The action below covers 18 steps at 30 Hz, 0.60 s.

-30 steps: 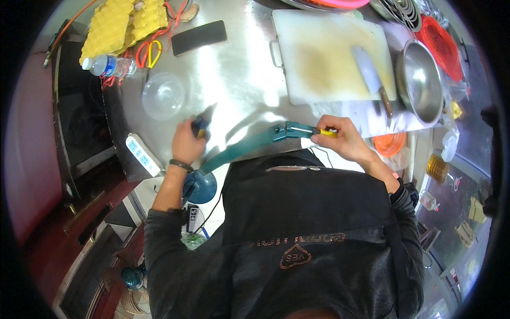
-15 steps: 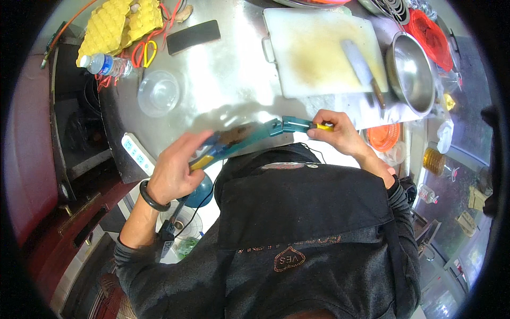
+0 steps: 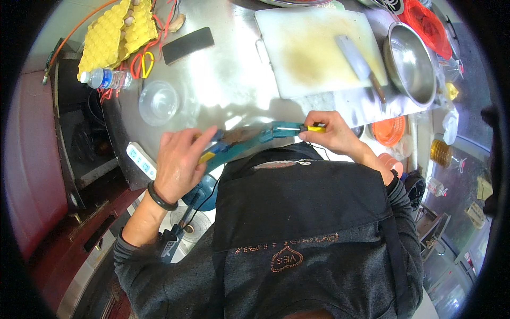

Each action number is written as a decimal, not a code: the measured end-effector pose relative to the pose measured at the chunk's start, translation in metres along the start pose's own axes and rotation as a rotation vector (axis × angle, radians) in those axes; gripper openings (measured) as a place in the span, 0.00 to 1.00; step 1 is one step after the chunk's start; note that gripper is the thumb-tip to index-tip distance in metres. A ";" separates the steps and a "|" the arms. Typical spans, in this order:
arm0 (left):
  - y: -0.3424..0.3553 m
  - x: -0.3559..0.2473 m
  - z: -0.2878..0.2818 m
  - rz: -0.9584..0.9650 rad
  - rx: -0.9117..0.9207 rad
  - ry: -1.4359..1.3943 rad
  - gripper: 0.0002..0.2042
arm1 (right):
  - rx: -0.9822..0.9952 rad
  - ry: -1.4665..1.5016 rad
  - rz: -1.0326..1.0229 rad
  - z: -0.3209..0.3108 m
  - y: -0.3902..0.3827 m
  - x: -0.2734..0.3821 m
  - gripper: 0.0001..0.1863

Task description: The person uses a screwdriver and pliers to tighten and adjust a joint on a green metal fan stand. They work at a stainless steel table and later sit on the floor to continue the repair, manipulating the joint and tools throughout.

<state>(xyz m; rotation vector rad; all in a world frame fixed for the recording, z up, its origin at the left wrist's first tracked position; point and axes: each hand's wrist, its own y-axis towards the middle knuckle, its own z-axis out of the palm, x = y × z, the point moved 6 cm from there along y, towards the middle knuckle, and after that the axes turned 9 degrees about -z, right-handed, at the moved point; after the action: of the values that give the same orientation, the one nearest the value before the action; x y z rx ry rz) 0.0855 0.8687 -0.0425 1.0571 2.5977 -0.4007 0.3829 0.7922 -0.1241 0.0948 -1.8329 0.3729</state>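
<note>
On the near side of the cutting board [image 3: 319, 48], the teal strip [image 3: 263, 137] runs leftward from the right hand [image 3: 332, 134], clamped on its yellow end [image 3: 316, 128]; the left hand's [image 3: 180, 165] grip I cannot tell.

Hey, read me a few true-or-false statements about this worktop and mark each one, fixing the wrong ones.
1. The right hand holds one end of a long teal tool. True.
2. A dark phone lies flat on the metal table. True.
3. Scissors with two blue handle loops lie there. False: the scissors have one red-orange and one yellow loop.
4. The thing just right of the cutting board is the phone. False: it is a shiny metal bowl.
5. A knife has its blade on the cutting board. True.
</note>
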 end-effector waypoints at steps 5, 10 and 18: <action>-0.001 -0.002 0.006 -0.025 0.030 0.111 0.33 | 0.015 -0.004 0.004 0.003 0.003 -0.004 0.13; -0.004 0.004 0.017 -0.198 0.190 0.023 0.38 | 0.050 0.022 -0.038 0.005 0.006 -0.004 0.14; -0.004 0.003 0.023 -0.188 0.234 -0.181 0.42 | 0.073 0.040 0.005 0.005 0.010 -0.007 0.15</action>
<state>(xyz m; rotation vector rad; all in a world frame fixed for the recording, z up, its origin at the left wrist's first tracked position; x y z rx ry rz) 0.0841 0.8594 -0.0645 0.8025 2.5380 -0.8222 0.3774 0.7991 -0.1344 0.1324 -1.7803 0.4422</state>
